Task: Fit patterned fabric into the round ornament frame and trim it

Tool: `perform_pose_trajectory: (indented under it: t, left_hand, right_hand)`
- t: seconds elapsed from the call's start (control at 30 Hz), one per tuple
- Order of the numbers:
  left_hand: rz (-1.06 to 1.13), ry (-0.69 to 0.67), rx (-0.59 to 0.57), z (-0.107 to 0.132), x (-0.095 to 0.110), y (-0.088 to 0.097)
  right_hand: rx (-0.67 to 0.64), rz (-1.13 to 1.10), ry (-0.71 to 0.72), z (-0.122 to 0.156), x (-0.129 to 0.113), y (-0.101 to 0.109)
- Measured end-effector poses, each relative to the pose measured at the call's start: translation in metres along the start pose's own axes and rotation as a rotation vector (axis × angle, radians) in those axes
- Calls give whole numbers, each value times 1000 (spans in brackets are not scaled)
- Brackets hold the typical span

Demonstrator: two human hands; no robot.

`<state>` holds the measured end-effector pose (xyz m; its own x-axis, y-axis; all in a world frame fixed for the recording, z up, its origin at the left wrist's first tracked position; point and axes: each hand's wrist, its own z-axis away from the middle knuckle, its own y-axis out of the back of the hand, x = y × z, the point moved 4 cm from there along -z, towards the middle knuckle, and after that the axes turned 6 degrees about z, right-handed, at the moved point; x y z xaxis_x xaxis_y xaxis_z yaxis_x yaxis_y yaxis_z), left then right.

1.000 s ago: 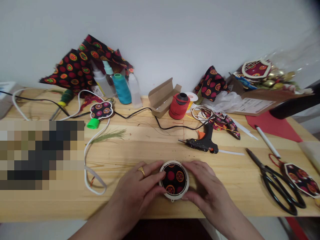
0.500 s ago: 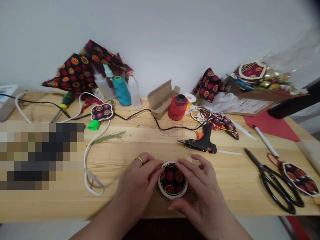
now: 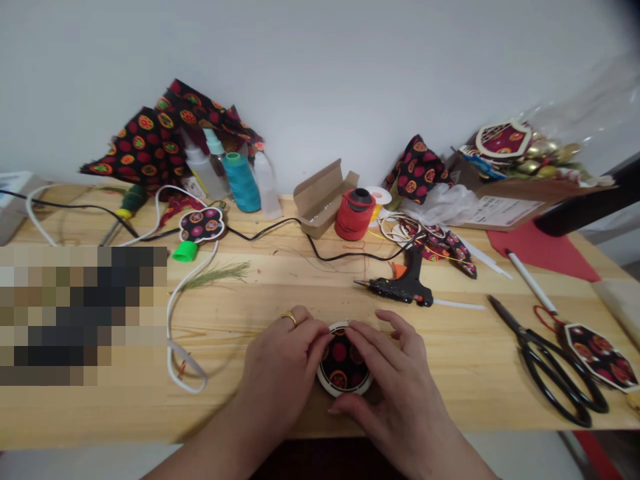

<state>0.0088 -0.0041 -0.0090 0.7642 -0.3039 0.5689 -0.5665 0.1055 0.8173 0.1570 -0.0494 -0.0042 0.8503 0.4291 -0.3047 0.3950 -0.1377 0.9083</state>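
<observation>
A round piece with a pale wooden rim and dark fruit-patterned fabric lies at the table's front edge, between my hands. My left hand, with a ring on one finger, pinches its upper left rim with thumb and fingertips. My right hand grips it from the right, fingertips on the top of the rim and thumb at the lower edge. Beyond the hands lies a black glue gun with a glue stick in its back. The underside of the round piece is hidden.
Black-handled scissors and an octagonal fabric piece lie at the right. Behind stand a red thread spool, an open small carton and a teal thread cone. A white cord loops at the left.
My left hand has shifted slightly right along the rim. My right fingers have moved a little left, and the right thumb now covers more of the lower edge.
</observation>
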Motion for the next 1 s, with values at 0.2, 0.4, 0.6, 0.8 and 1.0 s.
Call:
perform_pose_trajectory:
  t: [0.2, 0.4, 0.6, 0.8, 1.0]
  left_hand:
    - [-15, -20, 46, 5, -3, 18]
    - [-286, -1, 438, 5, -34, 68]
    - [-246, -148, 441, 8, -27, 59]
    - [104, -243, 80, 23, -9, 16]
    - [110, -206, -44, 26, -13, 1]
  right_hand:
    - [-29, -61, -7, 3, 1, 0]
    - [214, -262, -2, 8, 8, 18]
    - [341, -297, -129, 17, 20, 20]
    - [90, -266, -105, 20, 22, 3]
    - [-1, -249, -110, 18, 23, -3]
